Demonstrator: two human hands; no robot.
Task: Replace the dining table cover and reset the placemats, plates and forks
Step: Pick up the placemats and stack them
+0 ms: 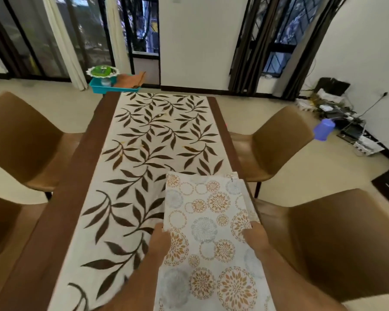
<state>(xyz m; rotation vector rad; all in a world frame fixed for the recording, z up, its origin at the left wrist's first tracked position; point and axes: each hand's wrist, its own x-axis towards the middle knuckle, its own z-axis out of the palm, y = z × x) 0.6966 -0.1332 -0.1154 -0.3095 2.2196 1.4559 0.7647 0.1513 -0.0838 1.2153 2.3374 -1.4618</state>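
While both hands grip a folded cloth (pixel 208 223) w/ orange & grey flower circles, left hand (pixel 161 240) & right hand (pixel 255 235) pinch its side edges over the table (pixel 72 176) near end. Beneath: flat cream cover (pixel 153 140), dark leaf print, stained. Teal tray (pixel 103 85) past table's far end.

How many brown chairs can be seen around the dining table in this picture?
4. Two on the left: a far chair and a near chair, partly cut off. Two on the right: a far chair and a near chair. Others may be out of view.
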